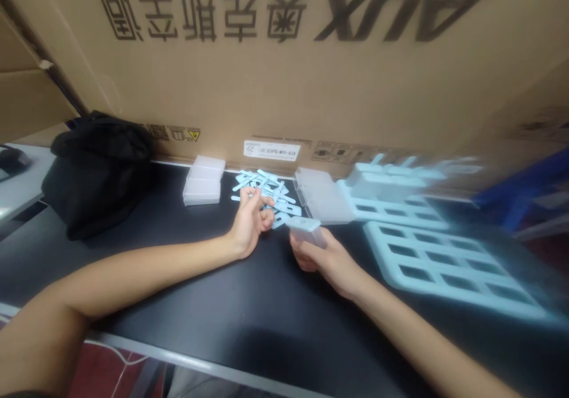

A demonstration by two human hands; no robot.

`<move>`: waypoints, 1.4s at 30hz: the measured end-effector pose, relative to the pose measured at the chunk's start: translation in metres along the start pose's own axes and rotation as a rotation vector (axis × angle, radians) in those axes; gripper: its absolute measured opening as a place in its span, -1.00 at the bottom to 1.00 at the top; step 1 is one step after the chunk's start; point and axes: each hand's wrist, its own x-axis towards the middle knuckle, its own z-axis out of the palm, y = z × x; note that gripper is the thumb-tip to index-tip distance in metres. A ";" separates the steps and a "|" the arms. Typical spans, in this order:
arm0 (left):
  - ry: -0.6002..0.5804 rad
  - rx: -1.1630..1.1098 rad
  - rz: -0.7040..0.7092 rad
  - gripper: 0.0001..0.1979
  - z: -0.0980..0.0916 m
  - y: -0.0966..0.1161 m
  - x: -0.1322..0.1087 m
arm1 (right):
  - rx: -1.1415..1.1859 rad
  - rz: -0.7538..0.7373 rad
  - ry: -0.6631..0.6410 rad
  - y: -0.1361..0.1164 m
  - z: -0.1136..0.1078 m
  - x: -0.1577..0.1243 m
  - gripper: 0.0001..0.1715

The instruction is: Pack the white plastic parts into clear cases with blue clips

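Observation:
My left hand (249, 223) is curled at the near edge of a pile of small pale blue plastic strips (267, 193) on a black table (213, 303). Its fingers pinch one strip from the pile. My right hand (322, 258) is closed around a small clear plastic case (304, 229), held just above the table, right of the left hand. Both forearms reach in from the bottom of the view.
A stack of clear plastic cases (203, 180) lies left of the pile, an open clear box (320, 195) right of it. White foam trays with rectangular cells (444, 255) fill the right side. A black bag (98, 169) sits at the left. A large cardboard box (284, 60) walls the back.

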 end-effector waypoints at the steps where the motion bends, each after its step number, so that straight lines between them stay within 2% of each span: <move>1: -0.053 0.046 0.019 -0.47 0.000 -0.001 -0.002 | -0.021 0.000 -0.004 0.001 0.000 0.000 -0.69; 4: -0.301 0.362 0.158 -0.47 -0.001 0.000 -0.010 | -0.111 -0.025 -0.038 0.002 -0.001 0.001 -0.66; 6: -0.417 0.626 0.286 -0.46 -0.001 0.001 -0.014 | -0.179 -0.044 -0.066 0.002 -0.003 0.001 -0.61; 9: -0.439 0.843 0.423 -0.46 -0.003 0.002 -0.016 | -0.238 -0.055 -0.086 0.003 -0.007 0.000 -0.57; 15: -0.540 0.904 0.590 -0.39 -0.005 -0.002 -0.015 | -0.320 -0.141 -0.114 -0.001 -0.004 -0.003 -0.64; 18: -0.433 0.876 0.547 -0.36 -0.006 -0.001 -0.013 | -0.406 -0.193 -0.107 -0.006 0.000 -0.004 -0.68; 22: -0.095 0.790 0.386 -0.35 -0.013 0.004 0.000 | -0.548 -0.250 -0.110 -0.010 0.000 -0.005 -0.68; 25: -0.009 0.920 0.450 -0.53 -0.017 0.007 0.009 | -0.607 -0.257 -0.062 -0.012 -0.004 -0.009 -0.60; 27: -0.031 1.097 0.507 -0.67 -0.017 0.007 0.011 | -0.626 -0.292 -0.005 -0.017 -0.008 -0.016 -0.57; 29: -0.089 1.270 0.529 -0.71 -0.017 0.006 0.010 | -0.649 -0.380 0.079 -0.026 -0.015 -0.026 -0.52; 32: -0.188 1.504 0.606 -0.79 -0.018 0.006 0.012 | -0.780 -0.557 0.290 -0.047 -0.033 -0.036 -0.36; 34: -0.215 1.642 0.677 -0.77 -0.021 0.008 0.017 | -0.951 -0.653 0.455 -0.064 -0.050 -0.030 -0.27; 36: -0.219 1.744 0.721 -0.68 -0.026 0.010 0.023 | -1.140 -0.741 0.550 -0.080 -0.068 -0.012 -0.19; 38: -0.227 1.803 0.742 -0.55 -0.031 0.012 0.028 | -1.318 -0.750 0.504 -0.091 -0.085 0.017 -0.18; 42: -0.305 1.876 0.746 -0.37 -0.036 0.011 0.032 | -1.563 -0.586 0.373 -0.096 -0.113 0.074 -0.23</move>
